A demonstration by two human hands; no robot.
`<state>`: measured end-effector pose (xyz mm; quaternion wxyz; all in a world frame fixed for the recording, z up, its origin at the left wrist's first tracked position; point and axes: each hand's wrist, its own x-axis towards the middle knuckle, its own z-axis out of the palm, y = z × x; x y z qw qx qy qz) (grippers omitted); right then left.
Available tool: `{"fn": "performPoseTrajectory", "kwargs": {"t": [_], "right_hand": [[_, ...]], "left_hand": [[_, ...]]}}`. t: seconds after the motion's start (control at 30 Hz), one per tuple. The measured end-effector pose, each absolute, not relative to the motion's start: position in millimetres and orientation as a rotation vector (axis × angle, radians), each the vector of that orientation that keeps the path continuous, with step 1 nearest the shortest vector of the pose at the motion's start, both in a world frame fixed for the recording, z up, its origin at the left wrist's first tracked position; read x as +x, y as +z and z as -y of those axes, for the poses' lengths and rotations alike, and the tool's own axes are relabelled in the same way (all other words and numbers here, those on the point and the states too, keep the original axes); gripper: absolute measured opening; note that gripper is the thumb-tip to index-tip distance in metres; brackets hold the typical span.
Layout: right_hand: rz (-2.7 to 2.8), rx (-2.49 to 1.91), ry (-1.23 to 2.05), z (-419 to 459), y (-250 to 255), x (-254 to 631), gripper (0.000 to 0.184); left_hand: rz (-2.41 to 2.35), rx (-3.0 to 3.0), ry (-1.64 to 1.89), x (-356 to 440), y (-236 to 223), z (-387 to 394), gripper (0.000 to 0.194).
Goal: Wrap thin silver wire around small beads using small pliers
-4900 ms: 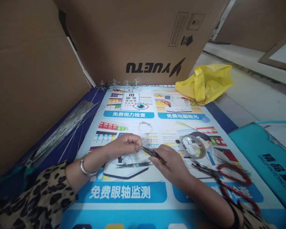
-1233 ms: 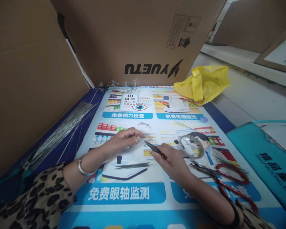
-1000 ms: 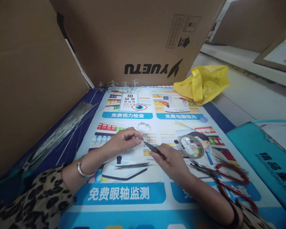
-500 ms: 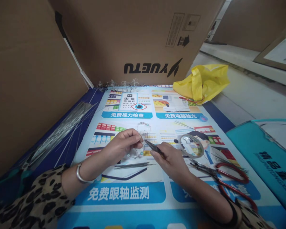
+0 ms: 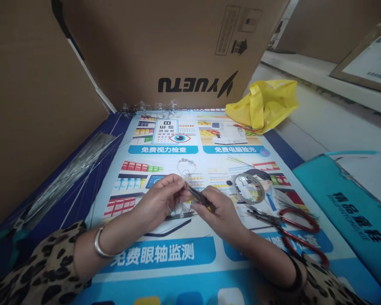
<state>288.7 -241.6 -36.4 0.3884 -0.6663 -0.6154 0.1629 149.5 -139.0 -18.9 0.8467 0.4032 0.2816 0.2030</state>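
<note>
My left hand [image 5: 161, 199] hides part of the beaded wire [image 5: 173, 214], and where it meets the tips of the pliers [image 5: 195, 194] is too small to make out. My right hand [image 5: 220, 209] covers most of the plier handles. Behind the beads, a bundle of dark wires [image 5: 191, 214] is mostly covered. My right forearm blocks some words on the poster [image 5: 155, 279], which the bottom edge cuts off. My leopard-print sleeves [image 5: 47, 262] run out of view too. At lower left, a green-handled tool [image 5: 9, 248] is dark and blurred. The teal bag [image 5: 362, 228] leaves at the right edge, the cardboard box [image 5: 139, 46] at the top. I can't read the small print on the white label [image 5: 374, 59].
</note>
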Motion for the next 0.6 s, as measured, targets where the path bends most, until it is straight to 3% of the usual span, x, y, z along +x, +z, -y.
{"fn": "performPoseTrajectory", "kwargs": {"t": [0.2,0.37,0.5,0.6], "right_hand": [[1.531,-1.673,0.369,240.7,-37.0,292.2,0.03],[1.512,-1.655,0.405,242.8,-36.5,292.8,0.026],[1.339,-1.647,0.535,243.8,-32.2,296.3,0.016],[1.276,-1.615,0.646,243.3,-28.8,298.6,0.019]], "left_hand": [[-0.585,0.913,0.285,148.5,-26.5,141.9,0.019],[-0.555,0.962,0.213,146.7,-26.5,142.9,0.02],[-0.569,0.957,0.185,146.3,-20.7,139.1,0.021],[-0.557,0.977,0.146,146.1,-20.4,136.0,0.021]]}}
